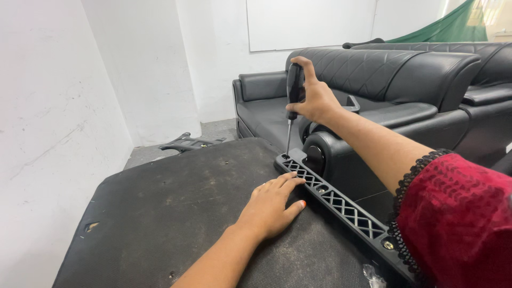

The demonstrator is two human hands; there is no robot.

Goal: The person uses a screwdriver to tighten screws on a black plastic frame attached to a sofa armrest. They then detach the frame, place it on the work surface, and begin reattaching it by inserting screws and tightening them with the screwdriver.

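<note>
My right hand (316, 98), fist wrapped tight around a black screwdriver (293, 101), drives its tip into the lattice bracket (341, 205) at frame centre, while my left hand (269, 205) presses flat, fingers spread, on the dusty black panel (176, 208).

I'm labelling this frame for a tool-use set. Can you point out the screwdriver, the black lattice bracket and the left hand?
screwdriver (295, 85), head view, on its black handle.
black lattice bracket (349, 212), head view, mid-length on the lattice.
left hand (269, 205), head view, on its back.
</note>
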